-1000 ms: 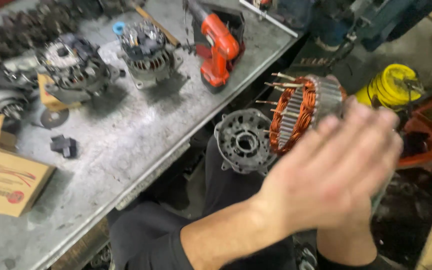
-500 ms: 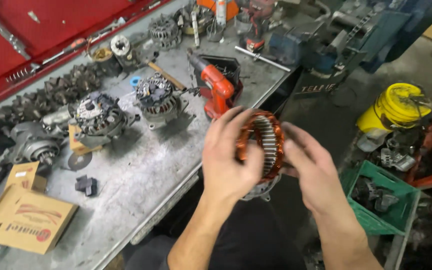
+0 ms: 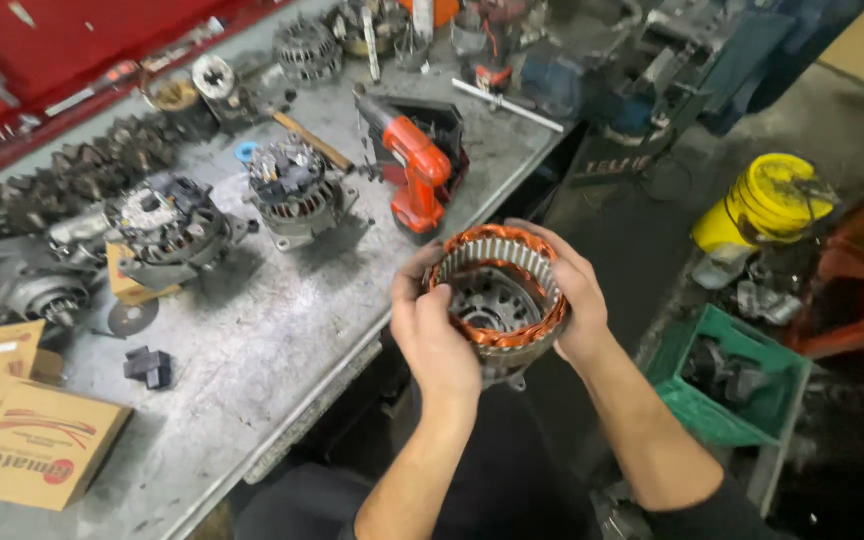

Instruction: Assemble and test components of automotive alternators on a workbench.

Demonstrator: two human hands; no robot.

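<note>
I hold an alternator stator (image 3: 497,290), a steel ring wound with copper wire, over a grey alternator housing half (image 3: 492,305) that shows through its middle. My left hand (image 3: 437,335) grips the ring's left side and my right hand (image 3: 577,300) wraps its right side. Both are off the bench's front edge, above my lap.
The metal workbench (image 3: 252,350) to the left carries two alternators (image 3: 292,195) (image 3: 167,230), an orange cordless drill (image 3: 417,170), a hammer, small black parts and cardboard boxes (image 3: 27,450). On the floor at right stand a yellow bucket (image 3: 767,200) and a green crate (image 3: 727,385).
The stator has turned from edge-on to lying flat over the housing. My hands have shifted from covering it to gripping its two sides. The view has tilted back toward the bench.
</note>
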